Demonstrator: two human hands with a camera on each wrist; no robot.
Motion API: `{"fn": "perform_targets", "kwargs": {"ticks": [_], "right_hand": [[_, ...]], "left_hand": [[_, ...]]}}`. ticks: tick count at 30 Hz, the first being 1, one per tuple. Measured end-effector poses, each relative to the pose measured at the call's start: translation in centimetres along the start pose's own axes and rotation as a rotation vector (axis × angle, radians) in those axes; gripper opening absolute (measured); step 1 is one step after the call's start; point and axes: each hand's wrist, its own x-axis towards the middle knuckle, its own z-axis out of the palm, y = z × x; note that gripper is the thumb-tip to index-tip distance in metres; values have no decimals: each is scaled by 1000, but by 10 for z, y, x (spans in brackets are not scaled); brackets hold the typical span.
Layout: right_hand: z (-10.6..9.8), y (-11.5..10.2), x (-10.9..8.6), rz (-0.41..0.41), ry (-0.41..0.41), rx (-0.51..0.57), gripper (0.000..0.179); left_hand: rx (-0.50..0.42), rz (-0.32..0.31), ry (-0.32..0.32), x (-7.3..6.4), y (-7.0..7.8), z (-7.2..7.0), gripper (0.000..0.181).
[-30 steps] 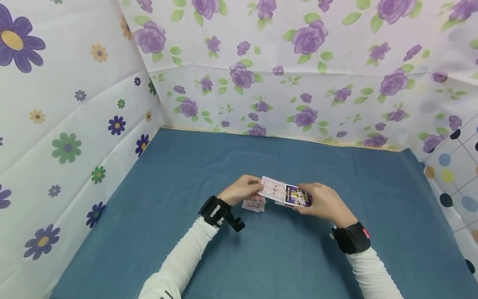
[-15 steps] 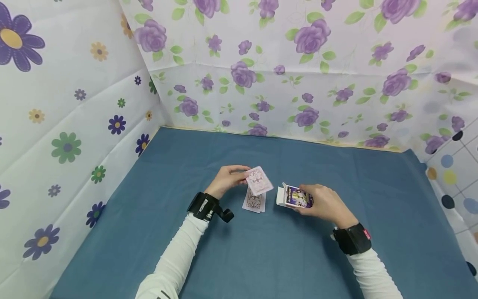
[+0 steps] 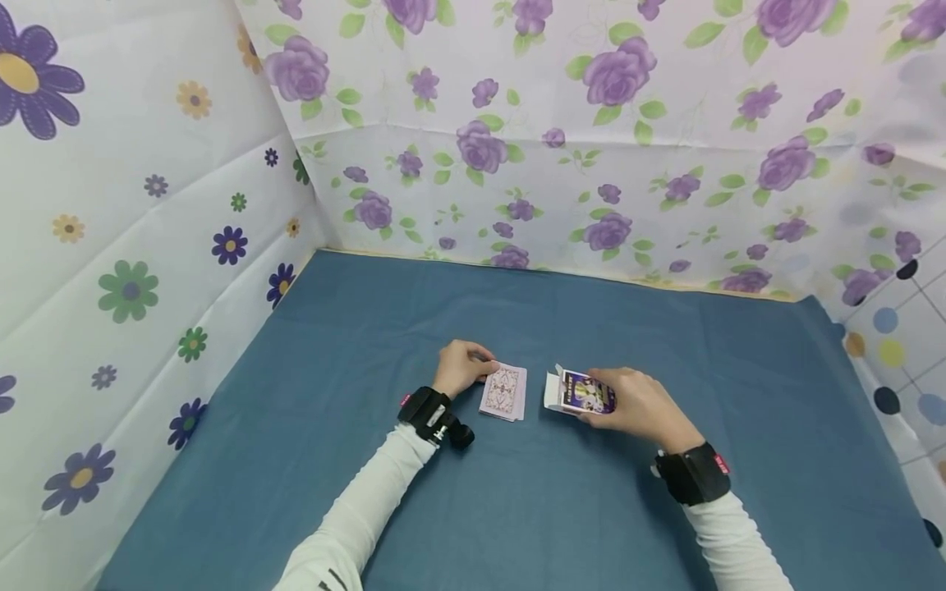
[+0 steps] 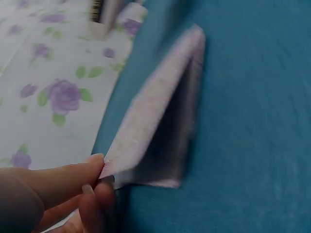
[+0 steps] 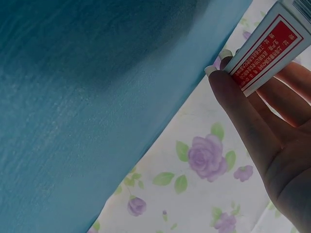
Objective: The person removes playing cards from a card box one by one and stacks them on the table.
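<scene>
My left hand (image 3: 461, 367) pinches a playing card (image 4: 146, 111) by its edge between thumb and fingers. In the left wrist view the card slants over other cards, which lie in its shadow. From the head view it lines up with the small pile of playing cards (image 3: 503, 391), patterned backs up, on the blue cloth. To the right, my right hand (image 3: 640, 405) grips a purple card box (image 3: 587, 392) with its flap open toward the pile. A red panel with white print marks the box's side (image 5: 267, 48) in the right wrist view. The box's inside cannot be seen.
A blue cloth (image 3: 414, 312) covers the table. Flowered sheets (image 3: 458, 90) stand behind it and at the left, and a dotted tile-pattern sheet (image 3: 897, 361) stands at the right. Black camera straps (image 3: 691, 474) sit on both wrists.
My left hand drew the card leftward out of the box, swung it away and lowered it over the pile. The right hand with the box stays nearly in place.
</scene>
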Motion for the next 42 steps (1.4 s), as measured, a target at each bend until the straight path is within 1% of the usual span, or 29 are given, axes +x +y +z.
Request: {"fn": "perform_targets", "kwargs": {"ticks": [4,7,11,14,16,17,18,19,20,22,23,24,25,26,27,30,32,34,37,42], "right_hand": [[1,0,0,6,-3,-2,64],[1,-1,-1,2,-2,0,64],[1,-2,-1,6,-9,2,64],[1,-3,0,14,-17,1,65],[1,-3,0,15,-19,-1,65],[0,-3,0,15,-18,-2,65],[0,-4,0,13,-16,-2,65],[0,-5,1,5,-13,-2,65],[0,-5,1,0,-11,-3,65],[-1,-7,0,-13,-4,-6,65],[-2,-7,0,-20,0,-7,65],[-3,-9,0,-28,5,-9,65],[-4,-10,0,-37,11,-11,65],[-5,-11,0,-40,14,-15,65],[-6,-13,0,-46,20,-18,65],[-9,-19,0,-66,31,-23,64],[-11,-22,0,-72,31,-25,64],[-12,-24,0,-73,32,-26,65],[-13,-25,0,-75,34,-29,65],[-11,-24,-1,-101,45,-34,64]], "left_hand": [[92,65,27,-4,4,4,19],[127,74,40,-6,6,6,22],[167,58,58,-5,7,9,23],[217,56,82,-5,9,11,24],[249,74,91,-6,12,12,24],[257,96,82,-7,14,12,24],[256,131,66,-9,18,13,23],[239,168,29,-11,22,13,21],[220,211,-18,-14,26,14,19],[170,292,-140,-22,38,16,17],[150,317,-197,-26,44,18,15],[137,326,-241,-30,50,21,13],[130,322,-270,-35,55,23,13],[134,313,-280,-38,59,26,12],[140,296,-280,-41,62,28,13],[151,233,-248,-46,66,34,18],[139,203,-256,-46,67,34,20],[118,183,-282,-44,67,33,21],[69,147,-349,-41,68,31,21],[-48,40,-451,-36,65,27,18]]}}
